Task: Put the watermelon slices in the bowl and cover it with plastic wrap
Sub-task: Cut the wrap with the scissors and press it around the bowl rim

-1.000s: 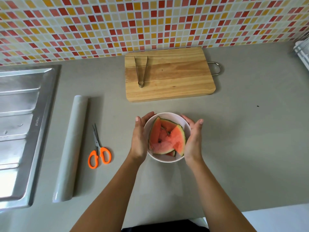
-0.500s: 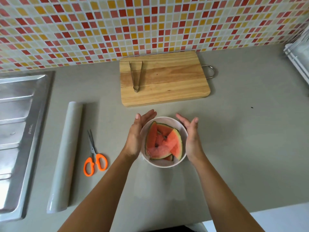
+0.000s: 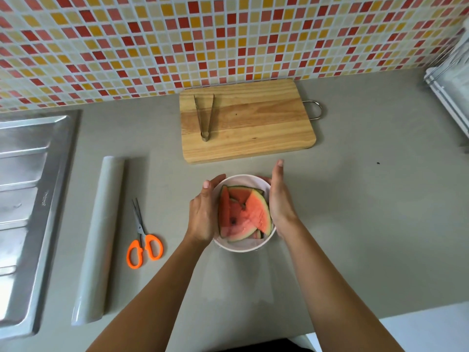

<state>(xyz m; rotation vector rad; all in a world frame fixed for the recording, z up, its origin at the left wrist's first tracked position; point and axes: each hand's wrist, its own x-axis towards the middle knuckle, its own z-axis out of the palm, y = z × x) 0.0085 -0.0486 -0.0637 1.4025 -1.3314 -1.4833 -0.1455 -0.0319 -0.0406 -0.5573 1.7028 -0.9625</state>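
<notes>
**Two hands frame a bowl of watermelon**

Watermelon slices (image 3: 243,214) lie piled in a white bowl (image 3: 241,246) on a grey counter (image 3: 355,199). The left hand (image 3: 203,214) cups its left side, fingers curved round the far rim. The right hand (image 3: 280,199) lies flat against the right side, fingers straight and together. Scissors (image 3: 143,240) and a roll of wrap (image 3: 99,237) lie to the left.

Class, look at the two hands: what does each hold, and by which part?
The left hand cups the bowl by its left wall; the right hand lies flat beside its right wall, fingers straight, gripping nothing.
</notes>
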